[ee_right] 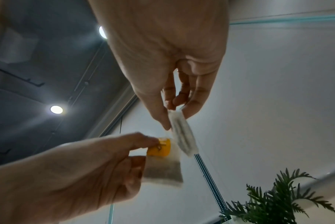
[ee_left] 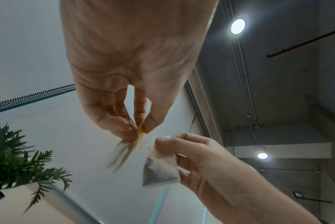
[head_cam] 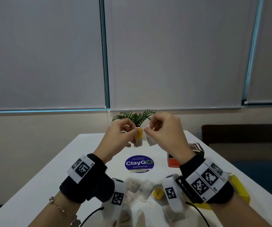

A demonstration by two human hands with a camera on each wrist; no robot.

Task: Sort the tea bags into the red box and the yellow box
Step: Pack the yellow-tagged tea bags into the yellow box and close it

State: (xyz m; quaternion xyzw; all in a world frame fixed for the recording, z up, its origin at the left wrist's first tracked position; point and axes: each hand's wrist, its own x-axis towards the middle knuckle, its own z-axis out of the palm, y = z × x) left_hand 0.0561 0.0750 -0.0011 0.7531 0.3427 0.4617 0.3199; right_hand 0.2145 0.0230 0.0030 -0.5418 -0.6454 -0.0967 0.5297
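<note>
Both hands are raised above the white table (head_cam: 50, 177), close together. My left hand (head_cam: 136, 131) pinches a tea bag with a yellow tag (head_cam: 138, 136) by its top; the right wrist view shows this bag (ee_right: 162, 168) hanging below the tag (ee_right: 159, 147). My right hand (head_cam: 146, 129) pinches a second tea bag (head_cam: 150, 140), white with no tag showing (ee_left: 159, 169). A thin thread seems to run between the two bags. Several more tea bags (head_cam: 140, 189) lie in a pile near the front edge. My right wrist partly hides the red box (head_cam: 172, 162) and the yellow box (head_cam: 240, 189).
A round blue ClayGo sticker (head_cam: 139, 163) marks the table's middle. A potted green plant (head_cam: 135, 117) stands at the far edge against the wall. A dark bench (head_cam: 246, 136) runs along the right side. Cables trail from both wrist cameras at the near edge.
</note>
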